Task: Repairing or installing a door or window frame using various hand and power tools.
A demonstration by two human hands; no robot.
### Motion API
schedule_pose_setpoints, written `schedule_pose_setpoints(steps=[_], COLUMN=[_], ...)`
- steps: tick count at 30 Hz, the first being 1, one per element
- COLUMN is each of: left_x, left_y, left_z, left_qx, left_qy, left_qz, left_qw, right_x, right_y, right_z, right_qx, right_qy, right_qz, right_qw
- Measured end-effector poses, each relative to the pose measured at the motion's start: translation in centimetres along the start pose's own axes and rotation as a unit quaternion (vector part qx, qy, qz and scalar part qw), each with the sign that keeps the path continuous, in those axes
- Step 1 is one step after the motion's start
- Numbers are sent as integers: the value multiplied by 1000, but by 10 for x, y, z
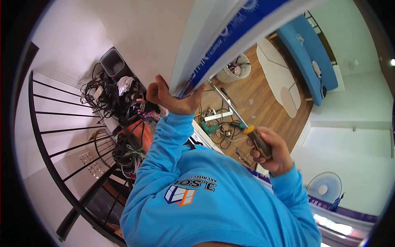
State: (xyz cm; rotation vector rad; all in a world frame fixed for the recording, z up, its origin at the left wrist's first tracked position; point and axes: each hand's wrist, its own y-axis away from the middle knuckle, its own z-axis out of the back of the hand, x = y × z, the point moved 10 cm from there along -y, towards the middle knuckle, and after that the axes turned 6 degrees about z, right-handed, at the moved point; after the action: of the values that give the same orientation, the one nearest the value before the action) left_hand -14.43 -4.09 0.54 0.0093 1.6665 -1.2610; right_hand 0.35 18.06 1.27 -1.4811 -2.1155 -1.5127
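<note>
My right hand [273, 150] is closed around the dark and yellow handle of a long screwdriver [260, 144]. The tool's metal shaft points up and to the left, toward the lower end of a long white profile [230, 51] wrapped in blue and white printed film. My left hand [177, 96] grips that end of the profile, with the thumb and fingers around it; some fingers are hidden behind it. From there the profile rises to the upper right, close in front of me. Whether the screwdriver's tip touches it I cannot tell.
On the wooden floor lie a green power drill [209, 128], tangled cables and a white strip [219, 116]. Beyond them stand a white bucket [240, 70] and a blue sofa [302, 57]. A black railing [45, 131], piled cables [107, 96] and a grey bin [113, 64] are at left.
</note>
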Motion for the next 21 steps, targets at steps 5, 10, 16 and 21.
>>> schedule_pose_setpoints(steps=[5,10,16,21], left_x=[2,0,1,-1], left_y=[-3,-1,-1,1], left_z=[-4,1,-7,-1], left_qx=[-14,-17,-14,-8], left_qy=[-16,-13,2,-31], left_qz=[-7,-20,-5,-39], left_qw=[1000,1000,1000,999], right_x=[30,50,42,46], right_y=[11,32,19,22], right_z=[-6,-24,-6,-23], right_qx=[-54,-80,-88,-60], right_qy=[227,451,374,478], right_qz=[200,383,284,374], right_qw=[952,802,879,792])
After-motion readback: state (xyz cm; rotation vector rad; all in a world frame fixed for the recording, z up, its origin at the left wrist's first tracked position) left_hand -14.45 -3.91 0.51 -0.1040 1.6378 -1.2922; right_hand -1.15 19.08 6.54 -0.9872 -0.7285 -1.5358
